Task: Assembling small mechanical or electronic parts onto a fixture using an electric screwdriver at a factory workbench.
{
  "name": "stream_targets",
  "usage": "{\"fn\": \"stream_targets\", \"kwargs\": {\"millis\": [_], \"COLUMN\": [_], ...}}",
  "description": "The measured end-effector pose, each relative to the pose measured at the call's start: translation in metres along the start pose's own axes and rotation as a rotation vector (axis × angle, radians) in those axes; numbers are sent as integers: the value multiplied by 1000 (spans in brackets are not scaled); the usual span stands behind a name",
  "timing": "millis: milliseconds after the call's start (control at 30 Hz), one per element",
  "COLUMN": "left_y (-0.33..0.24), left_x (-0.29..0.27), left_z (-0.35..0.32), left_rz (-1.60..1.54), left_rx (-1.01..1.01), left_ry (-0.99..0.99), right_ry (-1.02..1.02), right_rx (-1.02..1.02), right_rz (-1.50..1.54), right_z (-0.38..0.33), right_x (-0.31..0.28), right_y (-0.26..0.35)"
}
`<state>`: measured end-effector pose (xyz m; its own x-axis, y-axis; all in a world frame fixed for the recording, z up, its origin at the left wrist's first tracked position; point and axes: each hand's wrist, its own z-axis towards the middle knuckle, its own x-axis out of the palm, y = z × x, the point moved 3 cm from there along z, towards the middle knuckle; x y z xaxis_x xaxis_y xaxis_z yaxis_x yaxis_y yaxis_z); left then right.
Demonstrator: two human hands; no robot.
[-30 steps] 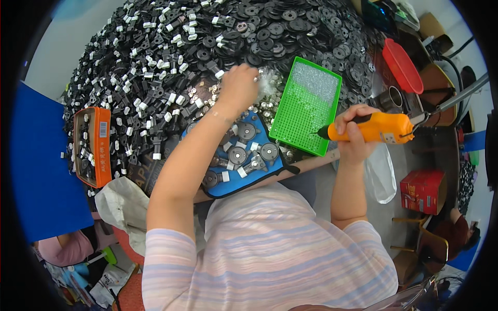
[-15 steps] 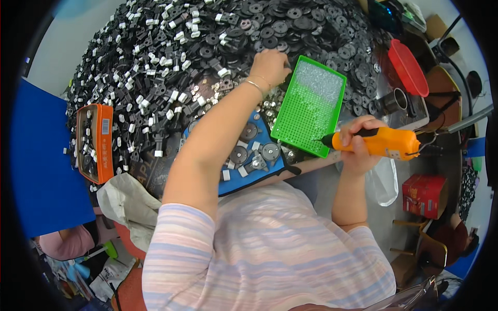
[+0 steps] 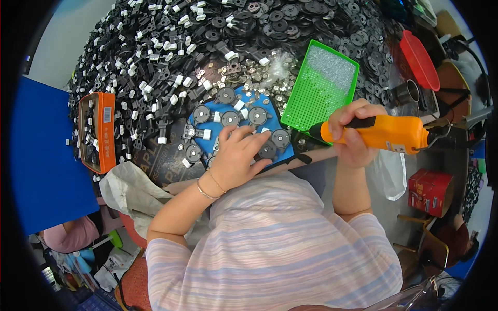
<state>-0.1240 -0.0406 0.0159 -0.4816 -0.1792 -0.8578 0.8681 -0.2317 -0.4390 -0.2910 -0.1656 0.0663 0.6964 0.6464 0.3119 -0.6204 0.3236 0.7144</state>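
Bare left hand [image 3: 236,158] blocks part of the flat blue mat [image 3: 272,115]; can't tell what's under the palm. Bare right hand [image 3: 357,140] hides part of the orange-and-black cylindrical power tool [image 3: 397,132]. Silver metallic bits [image 3: 333,65] too small to separate. Top edge crops the black-and-white plastic parts heap [image 3: 150,57].

Left hand [image 3: 234,158] spread, palm down; right hand [image 3: 358,136] curled in a grip.

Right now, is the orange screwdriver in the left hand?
No, the right hand grips the orange screwdriver, while the left hand is spread over the black wheels.
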Motion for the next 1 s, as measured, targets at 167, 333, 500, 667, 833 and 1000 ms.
{"fn": "stream_targets", "kwargs": {"millis": [167,333,500,667,833,1000], "left_y": [1,3,1,-4,-8,-12], "left_x": [2,-5,4,3,6,12], "left_z": [-6,0,4,9,15,19], "left_rz": [45,-16,-54,-55,81,186], "left_rx": [-17,-73,-8,-1,-74,-131], "left_ry": [2,-1,118,80,-62,-85], "right_ry": [-2,-17,8,-21,10,-3], "right_rx": [-19,-37,35,-13,34,-11], "right_rz": [22,57,-21,35,-21,60], "right_z": [-2,-6,-9,-8,-8,-7], "right_x": [4,6,10,10,15,14], "right_y": [-1,3,4,3,4,0]}}
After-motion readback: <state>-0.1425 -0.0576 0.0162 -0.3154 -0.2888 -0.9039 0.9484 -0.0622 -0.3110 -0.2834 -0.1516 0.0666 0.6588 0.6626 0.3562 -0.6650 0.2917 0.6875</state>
